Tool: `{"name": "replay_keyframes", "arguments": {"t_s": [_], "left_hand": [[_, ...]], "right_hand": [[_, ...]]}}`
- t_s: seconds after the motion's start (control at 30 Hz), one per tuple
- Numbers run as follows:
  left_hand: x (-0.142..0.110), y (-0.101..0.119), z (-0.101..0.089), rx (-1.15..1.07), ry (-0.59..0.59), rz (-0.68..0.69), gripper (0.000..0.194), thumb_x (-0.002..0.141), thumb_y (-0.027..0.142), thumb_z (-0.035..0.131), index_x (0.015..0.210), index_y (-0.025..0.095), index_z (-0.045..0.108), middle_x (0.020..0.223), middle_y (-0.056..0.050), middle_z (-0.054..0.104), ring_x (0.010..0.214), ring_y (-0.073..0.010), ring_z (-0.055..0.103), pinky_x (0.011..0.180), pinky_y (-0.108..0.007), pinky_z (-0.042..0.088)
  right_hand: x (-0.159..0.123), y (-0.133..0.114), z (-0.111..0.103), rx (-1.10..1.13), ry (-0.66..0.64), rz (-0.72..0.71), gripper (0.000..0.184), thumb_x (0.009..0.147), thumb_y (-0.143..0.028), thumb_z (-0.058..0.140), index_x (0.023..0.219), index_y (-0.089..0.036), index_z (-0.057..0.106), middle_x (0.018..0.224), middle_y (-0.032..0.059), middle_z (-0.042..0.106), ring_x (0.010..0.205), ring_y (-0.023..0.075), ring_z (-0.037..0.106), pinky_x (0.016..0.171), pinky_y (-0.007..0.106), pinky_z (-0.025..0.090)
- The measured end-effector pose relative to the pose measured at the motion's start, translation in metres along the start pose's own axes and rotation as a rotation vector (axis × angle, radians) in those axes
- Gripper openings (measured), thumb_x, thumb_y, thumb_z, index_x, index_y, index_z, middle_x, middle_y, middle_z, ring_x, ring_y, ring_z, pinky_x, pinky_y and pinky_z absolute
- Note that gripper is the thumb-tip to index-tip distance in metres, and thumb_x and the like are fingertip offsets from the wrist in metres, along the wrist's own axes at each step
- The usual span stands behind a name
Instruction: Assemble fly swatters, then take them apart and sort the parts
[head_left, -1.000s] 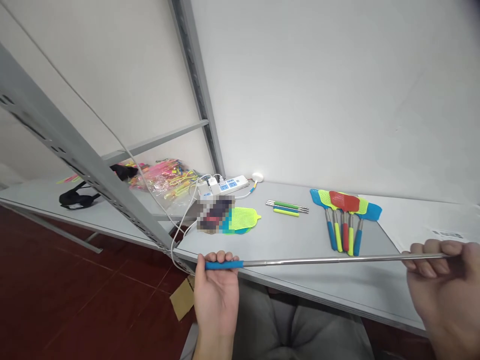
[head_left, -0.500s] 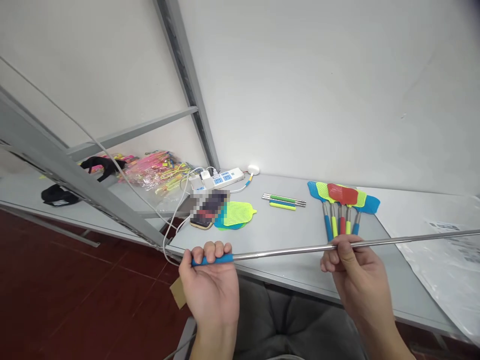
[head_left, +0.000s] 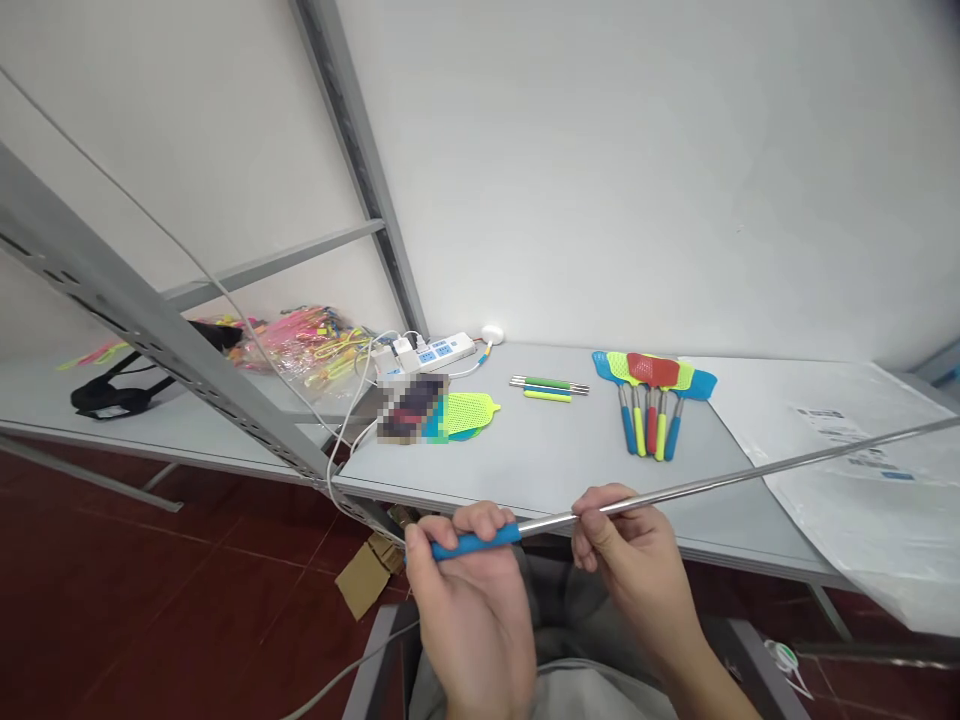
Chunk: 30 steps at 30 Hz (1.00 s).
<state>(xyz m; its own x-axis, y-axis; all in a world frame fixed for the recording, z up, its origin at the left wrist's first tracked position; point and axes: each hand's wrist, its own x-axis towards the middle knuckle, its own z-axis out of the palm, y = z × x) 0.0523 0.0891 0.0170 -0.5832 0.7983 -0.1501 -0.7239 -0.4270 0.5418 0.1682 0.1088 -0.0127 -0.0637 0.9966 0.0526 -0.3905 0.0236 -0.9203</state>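
My left hand is closed around the blue grip of a long extended metal rod. The rod runs up and to the right, past the frame's right edge. My right hand pinches the rod's steel shaft just right of the blue grip, close to my left hand. Both hands hover in front of the grey table's front edge, above my lap.
On the table lie a bunch of assembled fly swatters, loose collapsed rods, swatter heads, a phone, a power strip with cables and plastic sheeting. A slanted grey shelf post stands left. Cardboard lies on the red floor.
My right hand has slid leftward along the shaft from the far right end to just beside the blue grip. The rod now tilts upward to the right.
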Motion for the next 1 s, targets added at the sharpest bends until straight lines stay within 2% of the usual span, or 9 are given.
{"name": "replay_keyframes", "arguments": {"t_s": [0.1, 0.17, 0.3, 0.47, 0.63, 0.77, 0.9, 1.0], "left_hand": [[0.005, 0.02, -0.007, -0.075, -0.028, -0.048, 0.028, 0.096, 0.035, 0.048, 0.072, 0.021, 0.043, 0.065, 0.004, 0.043, 0.061, -0.0112, 0.046, 0.071, -0.029, 0.05], [0.008, 0.035, -0.013, -0.151, -0.037, -0.049, 0.028, 0.098, 0.032, 0.046, 0.074, 0.02, 0.043, 0.061, 0.006, 0.039, 0.056, -0.0089, 0.043, 0.069, -0.027, 0.05], [0.013, 0.058, -0.021, -0.285, -0.031, -0.024, 0.031, 0.101, 0.032, 0.037, 0.074, 0.019, 0.041, 0.058, 0.006, 0.036, 0.051, -0.0071, 0.04, 0.061, -0.022, 0.048], [0.028, 0.069, -0.028, -0.334, -0.021, -0.042, 0.035, 0.103, 0.036, 0.029, 0.074, 0.019, 0.037, 0.056, 0.006, 0.036, 0.049, -0.0074, 0.04, 0.057, -0.022, 0.047], [0.055, 0.078, -0.045, -0.372, -0.023, -0.034, 0.04, 0.103, 0.046, 0.02, 0.073, 0.021, 0.032, 0.053, 0.008, 0.029, 0.045, -0.008, 0.036, 0.051, -0.021, 0.044], [0.07, 0.084, -0.057, -0.41, -0.013, -0.037, 0.042, 0.101, 0.051, 0.019, 0.074, 0.021, 0.031, 0.053, 0.009, 0.025, 0.043, -0.0082, 0.033, 0.048, -0.022, 0.041], [0.077, 0.088, -0.063, -0.392, -0.014, -0.061, 0.044, 0.101, 0.053, 0.017, 0.074, 0.021, 0.032, 0.052, 0.008, 0.026, 0.042, -0.009, 0.033, 0.046, -0.023, 0.04], [0.082, 0.09, -0.068, -0.357, -0.025, -0.06, 0.043, 0.101, 0.049, 0.018, 0.074, 0.021, 0.034, 0.052, 0.008, 0.028, 0.042, -0.0089, 0.034, 0.047, -0.023, 0.039]], "right_hand": [[-0.012, -0.008, -0.006, -0.014, -0.127, -0.013, 0.019, 0.079, -0.036, 0.073, 0.088, -0.019, 0.071, 0.061, -0.0013, 0.057, 0.051, 0.0101, 0.052, 0.051, 0.024, 0.04], [-0.022, -0.009, -0.013, 0.056, -0.122, -0.011, 0.021, 0.082, -0.038, 0.071, 0.094, -0.02, 0.071, 0.061, -0.0014, 0.056, 0.053, 0.0105, 0.052, 0.053, 0.025, 0.041], [-0.034, -0.011, -0.034, 0.193, 0.059, 0.015, 0.021, 0.088, -0.04, 0.063, 0.093, -0.02, 0.069, 0.062, -0.0015, 0.054, 0.055, 0.0103, 0.051, 0.053, 0.025, 0.042], [-0.031, -0.026, -0.063, 0.28, 0.286, -0.033, 0.021, 0.088, -0.039, 0.063, 0.089, -0.019, 0.067, 0.062, -0.0031, 0.048, 0.054, 0.0084, 0.045, 0.051, 0.022, 0.042], [-0.019, -0.044, -0.097, 0.364, 0.563, -0.18, 0.024, 0.092, -0.038, 0.055, 0.081, -0.018, 0.063, 0.061, -0.0046, 0.042, 0.052, 0.0084, 0.04, 0.049, 0.021, 0.041], [-0.012, -0.05, -0.13, 0.386, 0.765, -0.286, 0.032, 0.095, -0.038, 0.045, 0.078, -0.017, 0.062, 0.071, -0.0004, 0.049, 0.061, 0.0113, 0.048, 0.054, 0.026, 0.045], [-0.008, -0.052, -0.156, 0.494, 0.848, -0.267, 0.029, 0.094, -0.041, 0.045, 0.084, -0.021, 0.064, 0.084, 0.003, 0.055, 0.07, 0.0128, 0.056, 0.063, 0.03, 0.05], [-0.006, -0.052, -0.168, 0.443, 0.896, -0.289, 0.022, 0.094, -0.034, 0.047, 0.086, -0.023, 0.064, 0.089, 0.0031, 0.059, 0.072, 0.0121, 0.059, 0.068, 0.032, 0.051]]}}
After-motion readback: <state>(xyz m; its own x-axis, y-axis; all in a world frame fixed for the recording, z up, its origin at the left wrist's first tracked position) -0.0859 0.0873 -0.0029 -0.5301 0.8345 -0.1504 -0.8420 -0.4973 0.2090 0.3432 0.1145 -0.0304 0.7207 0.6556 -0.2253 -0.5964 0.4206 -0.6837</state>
